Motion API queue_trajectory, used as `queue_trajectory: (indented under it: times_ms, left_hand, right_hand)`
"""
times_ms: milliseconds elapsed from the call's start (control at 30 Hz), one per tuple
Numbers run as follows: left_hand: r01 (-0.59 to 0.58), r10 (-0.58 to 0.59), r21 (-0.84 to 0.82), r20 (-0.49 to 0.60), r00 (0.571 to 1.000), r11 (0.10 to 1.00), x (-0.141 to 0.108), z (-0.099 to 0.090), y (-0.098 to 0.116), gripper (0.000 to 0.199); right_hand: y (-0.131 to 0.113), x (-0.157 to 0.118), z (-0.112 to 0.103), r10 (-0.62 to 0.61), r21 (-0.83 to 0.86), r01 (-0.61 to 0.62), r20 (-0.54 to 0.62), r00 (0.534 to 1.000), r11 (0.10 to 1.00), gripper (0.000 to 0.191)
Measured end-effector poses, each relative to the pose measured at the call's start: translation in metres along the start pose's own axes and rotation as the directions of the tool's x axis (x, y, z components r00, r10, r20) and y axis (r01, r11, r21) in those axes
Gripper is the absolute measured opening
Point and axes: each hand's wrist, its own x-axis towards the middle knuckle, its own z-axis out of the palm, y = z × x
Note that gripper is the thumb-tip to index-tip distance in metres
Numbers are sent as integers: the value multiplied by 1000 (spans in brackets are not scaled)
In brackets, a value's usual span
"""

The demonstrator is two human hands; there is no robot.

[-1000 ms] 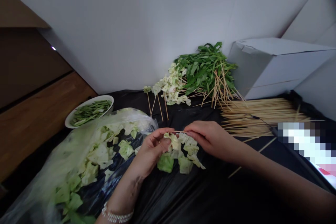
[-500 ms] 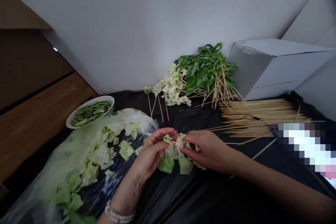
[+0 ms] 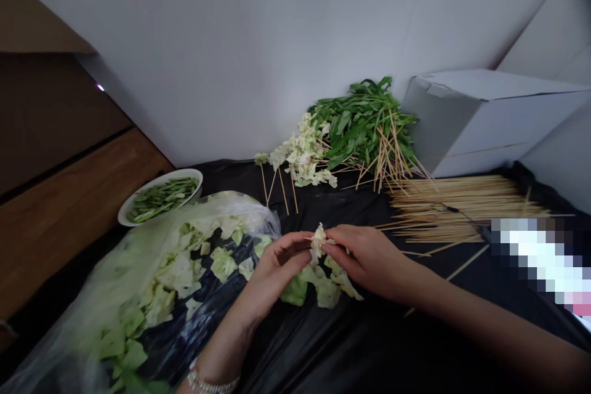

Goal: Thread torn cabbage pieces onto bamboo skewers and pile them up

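Between my two hands, a crumpled cabbage piece (image 3: 318,241) is bunched on a thin bamboo skewer, most of which my fingers hide. My left hand (image 3: 284,268) has its thumb and fingertips closed at the left side of that piece. From the right, my right hand (image 3: 367,252) pinches the skewer close against the cabbage. Loose cabbage leaves (image 3: 327,292) lie on the black plastic sheet (image 3: 295,351) just beneath both hands. A beaded bracelet (image 3: 212,385) circles my left wrist.
Cabbage pieces (image 3: 178,274) spill from a clear plastic bag (image 3: 106,283) at left, beside a white bowl (image 3: 122,212) of green pods. Skewered cabbage (image 3: 302,157) and leafy greens (image 3: 355,117) lie against the wall. Bamboo skewers (image 3: 452,203) and a white box (image 3: 512,117) are at right.
My hands have come closer together and a little higher. The left fingers have closed in, and the cabbage is now bunched upright between the hands.
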Motion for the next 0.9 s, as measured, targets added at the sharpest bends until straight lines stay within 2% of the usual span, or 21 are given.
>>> queue_trajectory:
  times_ms: [200, 333, 500, 633, 900]
  left_hand:
    - [32, -34, -79, -21, 999, 996, 3, 0, -8, 24]
    - [27, -54, -198, -131, 990, 980, 6, -5, -10, 26]
    - [6, -95, -336, -247, 964, 942, 9, -10, -7, 34]
    - [18, -115, -364, -248, 962, 931, 9, -9, -8, 36]
    - [-7, -81, -353, -233, 969, 935, 8, -4, -7, 33]
  right_hand:
    - [0, 0, 2, 20, -61, -18, 26, 999, 998, 31]
    - [-2, -2, -3, 38, -57, -40, -31, 999, 998, 34]
    - [-1, -2, -2, 9, -136, -13, -30, 999, 991, 29]
    - [1, -2, 1, -30, -194, 17, -61, 998, 981, 29]
    - [2, -3, 3, -70, -303, 39, -92, 993, 952, 24]
